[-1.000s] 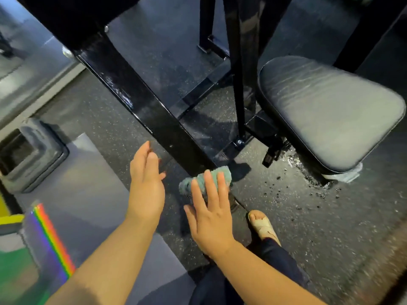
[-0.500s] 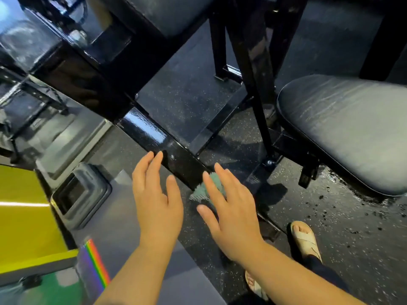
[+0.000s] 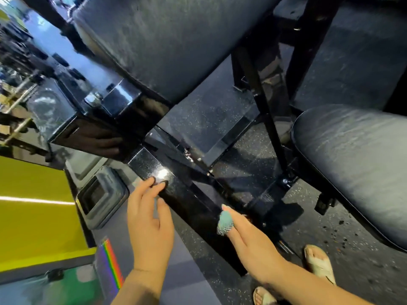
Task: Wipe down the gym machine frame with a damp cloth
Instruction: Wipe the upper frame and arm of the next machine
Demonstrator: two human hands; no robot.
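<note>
We are mid-wipe on the frame's sloping beam (image 3: 193, 203). Our right hand (image 3: 251, 238) lies flat with its fingers straight, pressing the cloth (image 3: 225, 221) against the beam's lower stretch. A teal tuft pokes up between two fingers. Our left hand (image 3: 149, 227) grasps nothing; its fingers are relaxed and the tips touch the beam higher up. Next, we judge, the cloth should slide up the beam under even pressure. The beam is glossy black square tube, hard and slick. The cloth is soft and nubbly, the seat (image 3: 352, 168) is creased vinyl, and the floor (image 3: 352, 260) is speckled rubber.
</note>
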